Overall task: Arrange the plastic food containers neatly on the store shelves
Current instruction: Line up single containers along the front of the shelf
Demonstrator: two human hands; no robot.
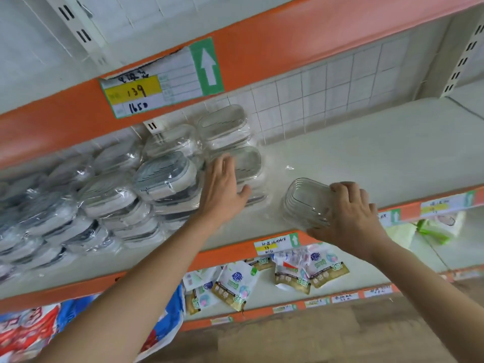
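Observation:
Several wrapped plastic food containers (162, 176) with grey-rimmed lids are stacked on the left half of the white shelf (379, 153). My left hand (222, 189) lies flat with straight fingers against the rightmost wrapped stack (247, 163). My right hand (351, 213) grips a set of clear nested containers (306, 203) near the shelf's front edge, just right of that stack. The clear set is tilted on its side, with its opening facing left.
An orange shelf edge (288, 40) with a price label (157, 85) runs overhead. The right half of the shelf is bare. Below, the lower shelf holds gold-and-white pouches (235, 284), red-and-blue bags (78, 326) at left and green packs (434, 229) at right.

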